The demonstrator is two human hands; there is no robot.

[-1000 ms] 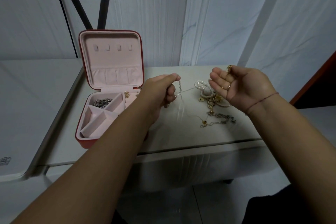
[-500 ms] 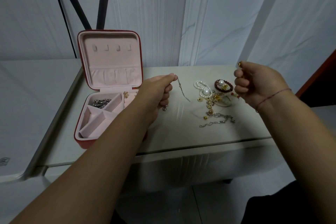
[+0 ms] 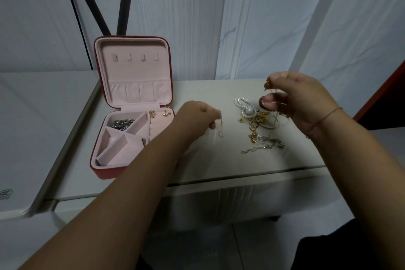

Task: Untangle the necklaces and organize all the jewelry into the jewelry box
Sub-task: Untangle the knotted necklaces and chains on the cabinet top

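Red outside and pale pink velvet within, the jewelry box [image 3: 103,171] stands open at nine o'clock on the white table [image 3: 230,166], its lid [image 3: 133,68] upright at the box's twelve o'clock. A tangle of silver chain [image 3: 122,123] lies in the compartment at the tray's eleven o'clock. Two small gold earrings [image 3: 153,114] sit on the padded strip at its one o'clock. The other pockets show only velvet.

At three o'clock from the box, the left hand [image 3: 197,118] hovers over the table centre, knuckles up. Its thumb and curled fingers pinch a thin chain [image 3: 221,130], which dangles toward the tabletop and is blurred.

The loose pile lies on the table at three o'clock from that hand. A pearl strand [image 3: 242,104] with one large pearl is at the pile's twelve o'clock, gold links [image 3: 254,126] are in the middle, and a silver necklace [image 3: 263,148] trails out at six o'clock. A dark red bead bracelet [image 3: 262,105] lies just beside the pearls, partly hidden by fingers.

The right hand [image 3: 302,98] hangs above the pile's two o'clock edge, fingers curled. Its fingertips nip a small gold-coloured piece [image 3: 267,83] with a fine chain hanging from it. Whether that chain joins the one in the left hand cannot be told. A thin red cord [image 3: 324,119] circles the right wrist.
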